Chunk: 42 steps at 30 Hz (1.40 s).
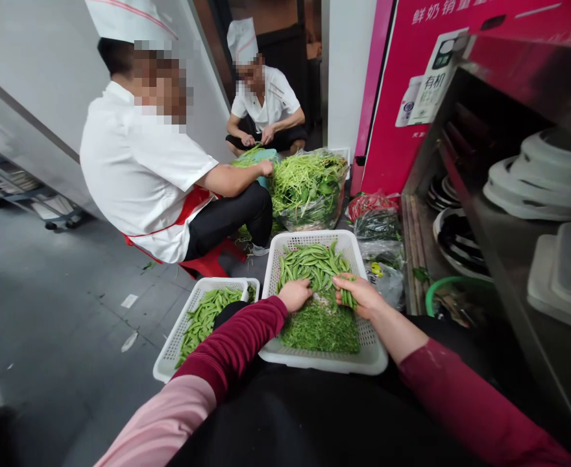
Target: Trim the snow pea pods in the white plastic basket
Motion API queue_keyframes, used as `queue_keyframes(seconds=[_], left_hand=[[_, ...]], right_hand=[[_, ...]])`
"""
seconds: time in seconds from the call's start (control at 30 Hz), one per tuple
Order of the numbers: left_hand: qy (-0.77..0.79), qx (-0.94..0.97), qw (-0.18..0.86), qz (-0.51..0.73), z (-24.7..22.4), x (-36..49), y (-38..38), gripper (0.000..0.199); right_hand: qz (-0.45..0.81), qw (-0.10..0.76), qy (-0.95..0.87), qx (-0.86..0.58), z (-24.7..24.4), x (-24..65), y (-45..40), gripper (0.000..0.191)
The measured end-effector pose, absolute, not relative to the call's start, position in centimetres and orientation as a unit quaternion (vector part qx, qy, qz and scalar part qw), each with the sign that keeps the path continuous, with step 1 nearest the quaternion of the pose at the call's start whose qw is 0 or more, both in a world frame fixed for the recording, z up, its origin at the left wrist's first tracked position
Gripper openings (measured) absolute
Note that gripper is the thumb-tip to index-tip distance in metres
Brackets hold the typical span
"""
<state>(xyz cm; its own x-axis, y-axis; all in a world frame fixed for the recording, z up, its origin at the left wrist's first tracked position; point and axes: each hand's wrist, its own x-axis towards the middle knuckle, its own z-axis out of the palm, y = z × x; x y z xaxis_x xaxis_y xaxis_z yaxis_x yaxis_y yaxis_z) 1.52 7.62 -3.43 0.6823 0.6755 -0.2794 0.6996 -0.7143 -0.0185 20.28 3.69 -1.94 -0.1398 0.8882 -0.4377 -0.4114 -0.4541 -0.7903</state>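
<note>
A white perforated basket [374, 350] sits in front of my knees. Whole green pea pods [315, 263] are heaped in its far half, and a layer of small green trimmings [319, 331] covers the near half. My right hand [358, 295], over the basket's right side, is closed around several pea pods that poke out between thumb and fingers. On the left, my left hand [295, 295] is over the edge of the pods with its fingers curled together; its fingertips are hidden from me. A second white basket [169, 363] of pods stands on the floor to the left.
A co-worker [139, 143] sits on a red stool [212, 259] at left; another co-worker [266, 104] squats behind. Between them and me is a big bag of leafy greens [309, 185]. Right are plastic bags [377, 227], a green-rimmed tub [431, 295] and a metal shelf [499, 259] with plates.
</note>
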Motion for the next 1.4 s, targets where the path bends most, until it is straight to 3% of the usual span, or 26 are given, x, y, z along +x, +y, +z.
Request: queue_keyframes(seconds=[0.2, 0.37, 0.5, 0.7, 0.83, 0.97, 1.07, 1.23, 1.33, 1.4], left_hand=[[0.545, 0.817, 0.171, 0.076, 0.1, 2.8, 6.9, 0.018], [0.59, 0.585, 0.517, 0.205, 0.0, 3.8, 4.6, 0.025], [0.551, 0.472, 0.637, 0.261, -0.1, 3.4, 3.6, 0.017], [0.533, 0.476, 0.648, 0.264, 1.1, 3.1, 2.7, 0.012], [0.507, 0.417, 0.702, 0.276, 0.4, 2.7, 2.5, 0.008], [0.628, 0.491, 0.581, 0.165, -1.3, 1.9, 1.9, 0.009], [0.607, 0.55, 0.567, 0.088, -1.8, 1.3, 1.9, 0.007], [0.529, 0.678, 0.496, 0.118, 1.2, 1.7, 2.3, 0.047], [0.488, 0.679, 0.547, 0.047, 2.9, 2.3, 2.7, 0.032], [0.472, 0.713, 0.518, 0.006, 3.5, 2.4, 3.1, 0.024]], right_hand=[[0.472, 0.411, -0.525, -0.577, -2.2, 19.6, 3.5, 0.019], [0.319, 0.364, -0.677, -0.554, -5.2, 18.9, 2.9, 0.028], [0.275, 0.335, -0.723, -0.538, -7.0, 19.9, 3.1, 0.035], [0.278, 0.344, -0.744, -0.501, -5.8, 20.0, 2.3, 0.031], [0.311, 0.398, -0.703, -0.501, -3.7, 19.6, 1.7, 0.027], [0.393, 0.417, -0.57, -0.589, -1.7, 19.6, 1.6, 0.032], [0.468, 0.447, -0.49, -0.584, -1.1, 19.7, 2.1, 0.037], [0.532, 0.476, -0.452, -0.534, -1.2, 19.4, 2.6, 0.041], [0.55, 0.455, -0.462, -0.526, -1.3, 19.5, 2.5, 0.04], [0.515, 0.444, -0.489, -0.547, -1.3, 20.0, 2.6, 0.037]])
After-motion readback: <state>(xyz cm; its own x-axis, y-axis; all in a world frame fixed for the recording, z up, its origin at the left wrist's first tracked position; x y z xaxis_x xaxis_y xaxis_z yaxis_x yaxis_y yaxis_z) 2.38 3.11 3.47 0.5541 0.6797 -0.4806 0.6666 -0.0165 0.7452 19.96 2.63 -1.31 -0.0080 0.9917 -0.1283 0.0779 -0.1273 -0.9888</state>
